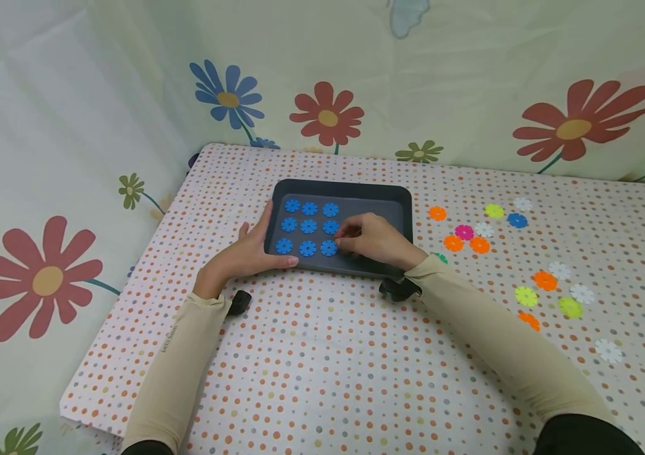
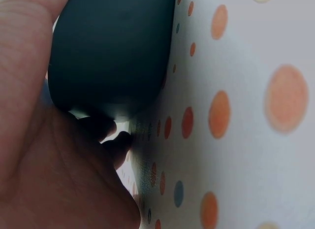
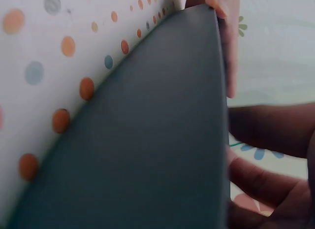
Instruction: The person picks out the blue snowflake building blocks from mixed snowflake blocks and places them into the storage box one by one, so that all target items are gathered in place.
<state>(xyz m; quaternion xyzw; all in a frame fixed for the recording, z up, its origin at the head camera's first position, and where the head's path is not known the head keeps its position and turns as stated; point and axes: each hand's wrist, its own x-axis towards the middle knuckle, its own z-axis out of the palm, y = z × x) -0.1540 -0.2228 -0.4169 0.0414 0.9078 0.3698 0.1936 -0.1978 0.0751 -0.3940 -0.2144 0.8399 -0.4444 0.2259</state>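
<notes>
On the dotted counter (image 1: 311, 354), a dark tray (image 1: 396, 208) is steadied at its near left corner by the left hand (image 1: 248, 253), whose fingers lie straight along the rim, gripping nothing. Inside the tray, the right hand (image 1: 376, 239) is bent over the nearest blue disc (image 1: 328, 248), its fingers curled on it, apparently seating the ninth piece of a three-by-three grid. Farther right, loose coloured discs (image 1: 464, 232) are scattered; a further blue disc (image 1: 517, 220) would probably be fetched next.

A dark grey tray (image 1: 402, 208) holds nine blue discs (image 1: 308, 226) on a white, orange-and-grey-dotted tablecloth (image 1: 322, 354).
</notes>
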